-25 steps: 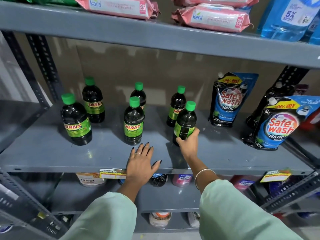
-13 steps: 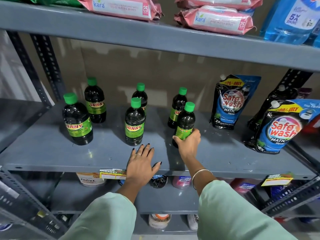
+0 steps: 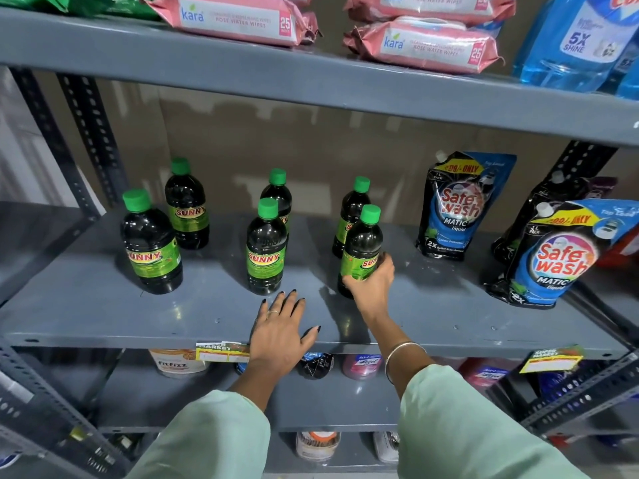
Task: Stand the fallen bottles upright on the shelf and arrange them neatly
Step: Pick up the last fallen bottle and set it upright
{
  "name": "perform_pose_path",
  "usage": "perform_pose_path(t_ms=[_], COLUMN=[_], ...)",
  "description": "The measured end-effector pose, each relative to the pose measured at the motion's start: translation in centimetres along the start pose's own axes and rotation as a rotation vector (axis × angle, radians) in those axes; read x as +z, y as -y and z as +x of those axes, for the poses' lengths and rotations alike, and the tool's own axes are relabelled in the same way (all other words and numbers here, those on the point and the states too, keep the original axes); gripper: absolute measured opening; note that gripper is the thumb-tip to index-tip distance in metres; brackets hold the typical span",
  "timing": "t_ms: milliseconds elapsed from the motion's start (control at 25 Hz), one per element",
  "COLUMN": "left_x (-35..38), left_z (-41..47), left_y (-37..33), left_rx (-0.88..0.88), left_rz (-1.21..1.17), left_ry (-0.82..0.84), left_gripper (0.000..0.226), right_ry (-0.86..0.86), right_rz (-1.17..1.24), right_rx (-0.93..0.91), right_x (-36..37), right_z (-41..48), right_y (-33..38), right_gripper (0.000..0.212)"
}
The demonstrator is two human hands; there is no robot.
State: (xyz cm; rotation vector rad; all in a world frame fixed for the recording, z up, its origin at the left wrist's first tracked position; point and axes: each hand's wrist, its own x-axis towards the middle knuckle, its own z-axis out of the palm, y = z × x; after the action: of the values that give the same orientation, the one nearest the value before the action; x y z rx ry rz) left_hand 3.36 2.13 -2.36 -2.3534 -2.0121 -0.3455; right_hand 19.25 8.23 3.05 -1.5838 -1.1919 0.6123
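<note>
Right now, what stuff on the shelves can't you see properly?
Head view only:
- Back right bottle: label mostly hidden by the front right bottle.
- That front bottle's base: covered by the right hand.
- Blue refill bag: cut off by the top edge.
- Wipes pack: small print too blurry.

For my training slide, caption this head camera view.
Right hand grips a front Sunny bottle on the grey shelf; left hand rests flat.
</note>
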Motion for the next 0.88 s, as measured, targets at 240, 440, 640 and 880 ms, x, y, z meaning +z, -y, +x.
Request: perform_pose_path(t_ms=[240, 440, 640, 880], left_x=[-0.1, 0.1, 0.4, -0.5], left_z=[0.0, 0.0, 0.1, -0.2], left_y=[0.0, 0.0, 0.2, 0.1], left_rx=[0.005, 0.003, 0.004, 0.009], left_rz=[0.006, 0.000, 0.011, -0.018], left_ry=[-0.008, 0.000, -0.003, 0.030], left_gripper=[0.083, 0.083, 0.083, 0.082], right_ry=[0.008, 0.110, 0.124, 0.289], right_rz=[-0.109, 0.102, 0.096, 0.121], right_rx=[-0.005, 0.077, 0.029, 0.053], right_x=[-0.1, -0.4, -0.9, -2.3], right_z=[0.5, 0.1, 0.4, 1.4], right_y=[-0.4, -1.4, -1.4, -1.1], right_gripper=[0.094, 0.080, 0.053, 0.063])
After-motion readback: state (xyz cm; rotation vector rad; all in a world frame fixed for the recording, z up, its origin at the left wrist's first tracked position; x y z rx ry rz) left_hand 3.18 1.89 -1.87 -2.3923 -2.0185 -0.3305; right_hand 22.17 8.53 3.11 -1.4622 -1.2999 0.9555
